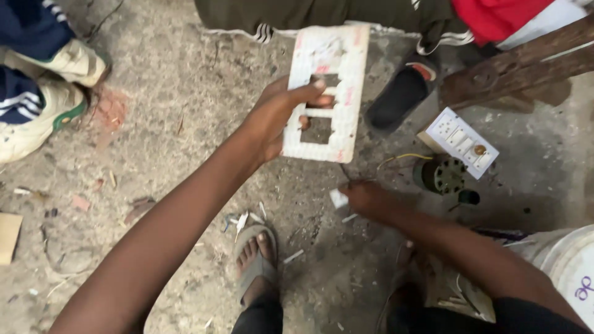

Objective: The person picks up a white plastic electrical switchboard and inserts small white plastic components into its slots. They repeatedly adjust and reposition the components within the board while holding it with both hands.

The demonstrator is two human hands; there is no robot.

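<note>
My left hand (281, 117) holds up a white switch-plate frame (346, 68) with rectangular cut-outs, fingers hooked through one opening. The frame is tilted and smudged with pink marks. Lower down, my right hand (371, 201) reaches to the ground and pinches a small white piece (338, 198) near a thin yellow wire (402, 158). My sandalled foot (257, 260) stands on the dusty concrete below the frame.
A white switch board with several switches (461, 142) lies at right beside a dark round part (440, 175). A wooden beam (520, 65) crosses the top right. Another person's black slipper (402, 93) and someone's white sneakers (43, 93) are nearby. A white bucket (572, 266) sits bottom right.
</note>
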